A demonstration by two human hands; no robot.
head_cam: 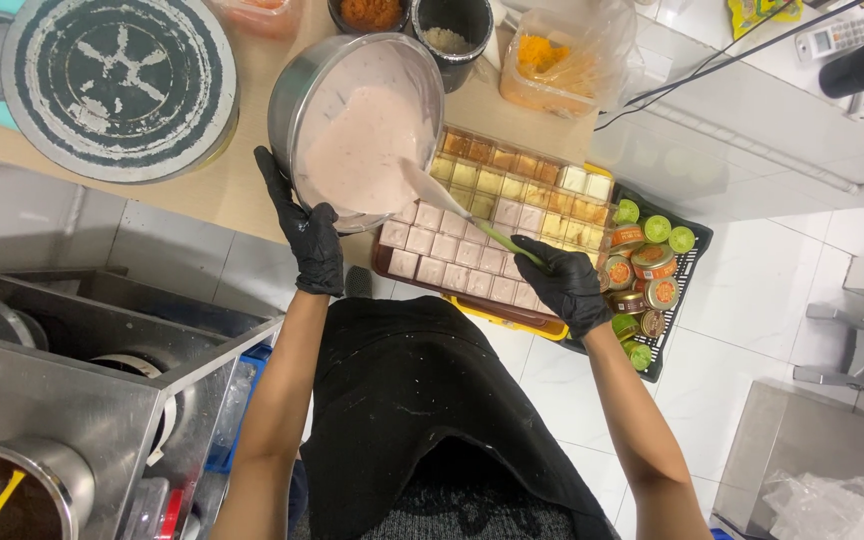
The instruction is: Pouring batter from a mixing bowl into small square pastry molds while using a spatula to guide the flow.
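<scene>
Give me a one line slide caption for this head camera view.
Gloved left hand tilts a bowl of pink batter over a mould tray; right hand holds a spatula.

Commercial food-preparation kitchen. Evidence: white-tiled floor [752,300]; stainless-steel unit [62,400] with round wells at left; wooden table [222,190] carrying a steel mixing bowl [297,90] of pale pink batter, a multi-cell mould tray [492,215], ingredient tubs [452,35]; black crate [687,265] of small lidded jars; black disposable gloves [312,240] worn.
</scene>
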